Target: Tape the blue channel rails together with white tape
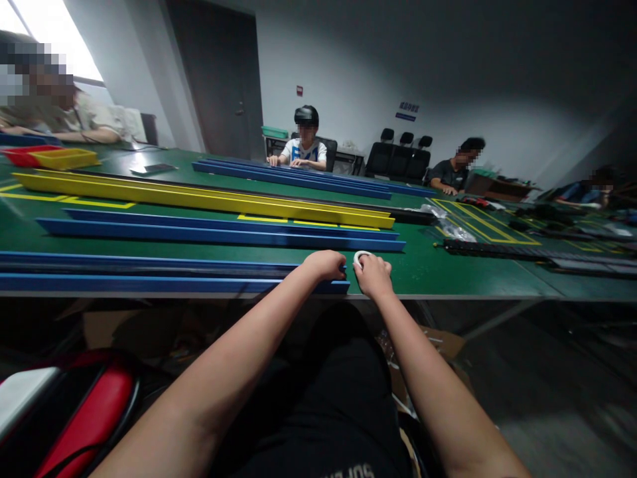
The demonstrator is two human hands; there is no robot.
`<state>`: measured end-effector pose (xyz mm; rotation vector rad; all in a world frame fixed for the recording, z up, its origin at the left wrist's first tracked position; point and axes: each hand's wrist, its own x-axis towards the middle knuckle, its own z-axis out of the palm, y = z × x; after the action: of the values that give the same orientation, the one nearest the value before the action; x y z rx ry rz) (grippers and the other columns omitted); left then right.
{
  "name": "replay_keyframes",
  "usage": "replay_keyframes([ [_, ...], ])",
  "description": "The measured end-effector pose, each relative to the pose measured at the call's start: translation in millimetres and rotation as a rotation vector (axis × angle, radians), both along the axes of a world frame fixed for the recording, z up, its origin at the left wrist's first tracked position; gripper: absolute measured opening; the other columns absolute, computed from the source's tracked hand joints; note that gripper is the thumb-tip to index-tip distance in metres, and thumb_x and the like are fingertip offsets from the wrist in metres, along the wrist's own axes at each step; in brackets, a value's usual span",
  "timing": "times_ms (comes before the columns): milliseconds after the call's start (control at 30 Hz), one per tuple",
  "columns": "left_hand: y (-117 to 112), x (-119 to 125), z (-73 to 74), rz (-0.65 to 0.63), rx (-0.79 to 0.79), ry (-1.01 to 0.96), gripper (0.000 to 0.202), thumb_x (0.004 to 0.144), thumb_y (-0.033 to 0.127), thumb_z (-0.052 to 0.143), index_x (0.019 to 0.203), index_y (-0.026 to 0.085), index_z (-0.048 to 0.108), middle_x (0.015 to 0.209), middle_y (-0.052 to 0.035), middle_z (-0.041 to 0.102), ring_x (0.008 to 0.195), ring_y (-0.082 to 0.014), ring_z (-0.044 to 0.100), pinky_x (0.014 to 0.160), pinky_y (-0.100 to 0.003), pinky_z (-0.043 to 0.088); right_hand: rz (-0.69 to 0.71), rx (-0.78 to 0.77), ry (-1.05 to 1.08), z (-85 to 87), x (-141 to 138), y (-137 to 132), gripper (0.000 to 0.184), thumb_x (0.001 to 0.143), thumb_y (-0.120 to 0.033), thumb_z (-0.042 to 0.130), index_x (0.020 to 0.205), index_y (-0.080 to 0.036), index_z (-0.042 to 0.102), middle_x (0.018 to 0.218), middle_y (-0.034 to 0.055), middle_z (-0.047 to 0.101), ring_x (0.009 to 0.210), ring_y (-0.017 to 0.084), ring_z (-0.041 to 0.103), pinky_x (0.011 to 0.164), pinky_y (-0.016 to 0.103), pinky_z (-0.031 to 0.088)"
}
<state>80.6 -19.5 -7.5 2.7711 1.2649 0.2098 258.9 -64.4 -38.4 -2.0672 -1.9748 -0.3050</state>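
My left hand [327, 265] is curled over the right end of the nearest blue channel [164, 281], its fingertips mostly hidden. Whatever they pinch there, if anything, cannot be made out. A dark strip [149, 268] runs lengthwise inside this channel. Just to the right, my right hand [375, 275] is closed around a white ring [359, 256] that looks like a roll of tape. Both hands are close together by the table's front edge, with a small gap between them.
Beyond lie another blue channel [223, 234], a long yellow channel [199, 198] and more blue channels [293, 178]. Dark strips [492, 249] rest on the green table [428, 272] at right. Red [30, 157] and yellow trays [66, 158] stand far left. Several people sit around the table.
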Motion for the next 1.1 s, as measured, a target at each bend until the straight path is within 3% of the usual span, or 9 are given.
replay_keyframes([
  [333,-4.2,-0.3,4.3,-0.014,-0.012,0.004,0.029,0.074,0.046,0.061,0.092,0.026,0.072,0.092,-0.0064,0.074,0.082,-0.022,0.067,0.065,-0.027,0.045,0.111,0.014,0.074,-1.7,4.3,1.7,0.028,0.095,-0.041,0.048,0.111,-0.034,0.07,0.132,0.0054,0.054,0.121,0.025,0.04,0.102,0.047,0.025],
  [567,-1.5,-1.0,2.0,-0.03,-0.024,0.003,0.032,0.072,0.046,0.061,0.095,0.026,0.071,0.09,-0.005,0.074,0.079,-0.0201,0.066,0.063,-0.026,0.043,0.179,0.046,0.096,-1.6,6.7,-0.3,0.029,0.095,-0.043,0.049,0.113,-0.033,0.069,0.122,0.007,0.056,0.111,0.024,0.045,0.094,0.036,0.038],
  [1100,-2.7,-4.4,5.9,-0.078,-0.037,-0.033,0.033,0.073,0.045,0.06,0.097,0.025,0.071,0.088,-0.0037,0.073,0.077,-0.0198,0.064,0.062,-0.026,0.041,0.088,0.013,0.066,1.4,2.2,-3.3,0.04,0.095,-0.049,0.043,0.122,-0.026,0.064,0.116,0.01,0.059,0.108,0.024,0.052,0.095,0.035,0.04],
])
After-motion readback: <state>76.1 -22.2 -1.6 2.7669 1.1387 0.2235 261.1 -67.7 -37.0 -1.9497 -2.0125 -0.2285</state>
